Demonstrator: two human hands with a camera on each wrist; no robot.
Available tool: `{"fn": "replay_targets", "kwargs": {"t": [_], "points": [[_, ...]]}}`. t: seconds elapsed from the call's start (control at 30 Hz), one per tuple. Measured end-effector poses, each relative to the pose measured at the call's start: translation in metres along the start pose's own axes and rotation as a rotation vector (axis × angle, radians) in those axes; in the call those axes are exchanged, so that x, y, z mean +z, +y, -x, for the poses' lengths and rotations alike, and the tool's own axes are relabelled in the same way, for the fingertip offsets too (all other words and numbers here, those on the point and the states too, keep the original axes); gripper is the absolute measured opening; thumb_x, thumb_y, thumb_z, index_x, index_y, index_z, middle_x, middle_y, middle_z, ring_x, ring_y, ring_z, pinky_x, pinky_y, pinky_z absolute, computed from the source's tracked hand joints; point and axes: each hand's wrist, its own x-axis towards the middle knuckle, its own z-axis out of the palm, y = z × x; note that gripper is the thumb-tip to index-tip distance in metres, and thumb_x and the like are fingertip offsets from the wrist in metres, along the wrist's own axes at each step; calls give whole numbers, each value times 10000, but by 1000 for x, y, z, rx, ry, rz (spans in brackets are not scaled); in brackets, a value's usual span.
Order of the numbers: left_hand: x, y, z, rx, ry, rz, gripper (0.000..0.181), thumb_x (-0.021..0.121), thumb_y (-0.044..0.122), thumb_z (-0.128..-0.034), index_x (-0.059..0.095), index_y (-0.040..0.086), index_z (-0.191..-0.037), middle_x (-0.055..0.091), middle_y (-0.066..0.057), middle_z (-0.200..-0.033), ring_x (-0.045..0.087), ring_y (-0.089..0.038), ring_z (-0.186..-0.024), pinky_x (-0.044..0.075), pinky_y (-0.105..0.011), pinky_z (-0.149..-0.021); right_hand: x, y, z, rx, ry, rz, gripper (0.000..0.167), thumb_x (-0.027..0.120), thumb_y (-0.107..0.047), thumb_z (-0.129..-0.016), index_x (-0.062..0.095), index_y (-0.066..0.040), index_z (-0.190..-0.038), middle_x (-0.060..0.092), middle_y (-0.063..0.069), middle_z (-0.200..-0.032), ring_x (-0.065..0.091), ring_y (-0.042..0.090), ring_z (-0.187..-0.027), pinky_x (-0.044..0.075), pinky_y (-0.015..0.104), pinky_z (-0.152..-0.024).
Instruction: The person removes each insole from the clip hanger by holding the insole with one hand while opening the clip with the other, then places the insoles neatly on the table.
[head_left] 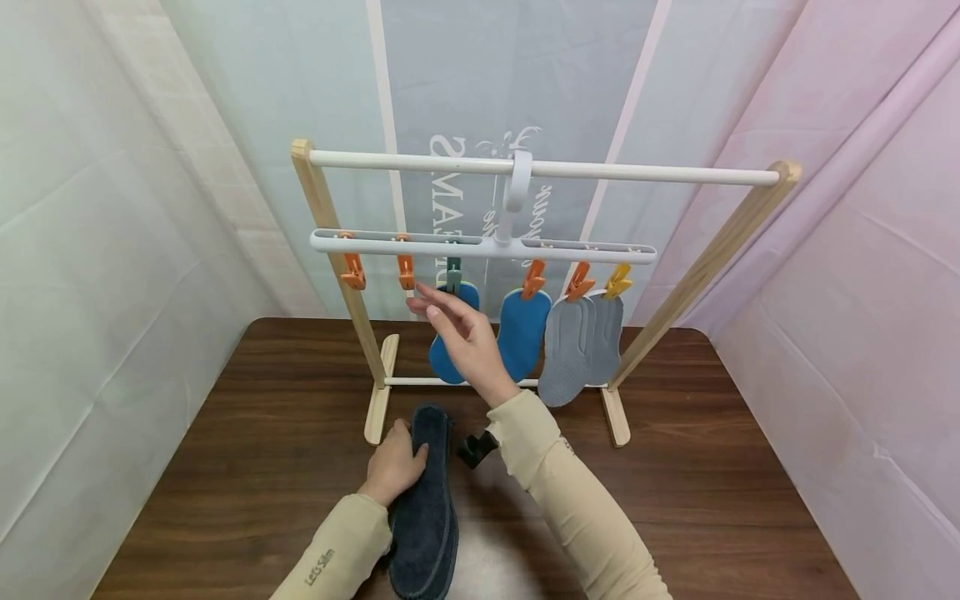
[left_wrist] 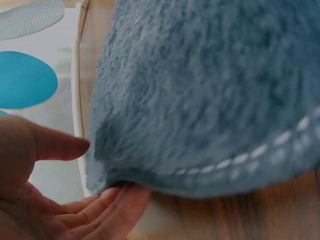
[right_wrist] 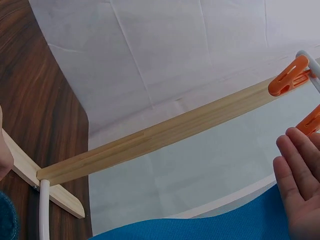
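My left hand [head_left: 395, 464] grips the edge of dark, fuzzy insoles [head_left: 423, 525] low over the table. In the left wrist view the thumb is at the rim of the insole [left_wrist: 200, 90], which has white stitching, and the other fingers are underneath. My right hand [head_left: 472, 346] is raised with its fingers extended close to an orange clip [head_left: 406, 271]; whether they touch it I cannot tell. Beside it a green clip [head_left: 453, 271] holds a blue insole [head_left: 444, 357], partly behind the hand. Another orange clip [head_left: 353, 271] hangs at the left end.
A white hanger [head_left: 405, 246] hooks over the rod [head_left: 637, 172] of a wooden rack [head_left: 701, 279]. Right of its middle, clips hold a second blue insole [head_left: 521, 329] and two grey insoles [head_left: 564, 354]. Curtains [head_left: 847, 350] surround the brown table [head_left: 697, 492].
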Motion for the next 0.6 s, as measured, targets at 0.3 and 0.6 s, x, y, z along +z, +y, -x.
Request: {"fn": "replay_targets", "kwargs": {"t": [0.3, 0.6], "points": [[-4, 3, 4, 39, -71, -129, 673, 666, 204, -895, 342, -176, -1345, 479, -344, -1240, 618, -343, -759, 526, -432, -612, -6, -5, 3, -23, 43, 65, 340, 415, -81, -1030, 515, 17, -1340, 591, 236, -1253, 580, 315, -1150, 498, 412, -934], [-27, 19, -8, 126, 12, -82, 608, 615, 198, -929, 358, -196, -1315, 448, -365, -1242, 523, -462, -1098, 486, -518, -862, -12, -10, 6, -57, 87, 69, 321, 441, -137, -1029, 559, 18, -1284, 621, 226, -1200, 605, 294, -1103, 519, 425, -864]]}}
